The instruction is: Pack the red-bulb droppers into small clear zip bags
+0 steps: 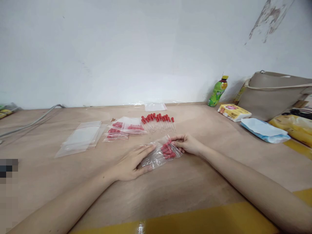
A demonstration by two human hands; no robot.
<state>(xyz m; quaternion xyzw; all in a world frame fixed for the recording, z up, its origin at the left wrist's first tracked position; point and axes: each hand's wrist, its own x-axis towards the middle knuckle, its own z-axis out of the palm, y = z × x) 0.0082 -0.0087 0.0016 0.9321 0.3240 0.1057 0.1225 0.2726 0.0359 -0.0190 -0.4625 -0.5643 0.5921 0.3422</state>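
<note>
The right grip (188, 144) pinches a clear bag (157, 159).

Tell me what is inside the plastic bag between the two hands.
Inside the plastic bag are several red bulbs, bunched near the right hand. Overlap and glare hide their exact number; the left hand covers part of the other end.

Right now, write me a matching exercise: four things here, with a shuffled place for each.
1. Left hand
2. Right hand
3. Green bottle
4. Loose red-topped tubes

A. At the red end of the handled plastic bag
B. Near the wall
C. In a row beyond that bag
D. At that bag's clear end

Pairs: 1-D, 2-A, 3-B, 4-C
</note>
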